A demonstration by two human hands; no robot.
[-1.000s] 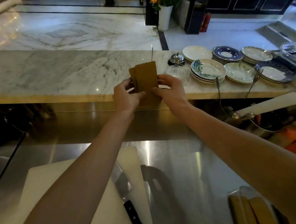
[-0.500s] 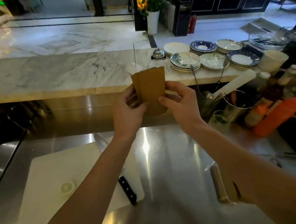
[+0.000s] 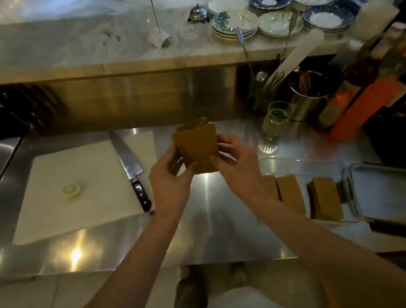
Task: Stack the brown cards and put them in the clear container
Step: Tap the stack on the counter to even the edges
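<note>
Brown cards (image 3: 198, 151): a small stack held upright above the steel tabletop (image 3: 211, 227), edges a bit fanned at the top.
Left hand (image 3: 168, 182): fingers wrapped on the stack's left edge, thumb across the lower front.
Right hand (image 3: 235, 162): fingers pinching the stack's right edge.
More cards (image 3: 325, 198): lying flat to the right, looks like inside the clear container (image 3: 297, 163), though it's blurry so hard to be sure.
Glass dish (image 3: 389, 193): just right of that.
Cutting board (image 3: 76, 191): on the left, with a knife (image 3: 130, 165) and a lime slice (image 3: 71, 190) on it.
</note>
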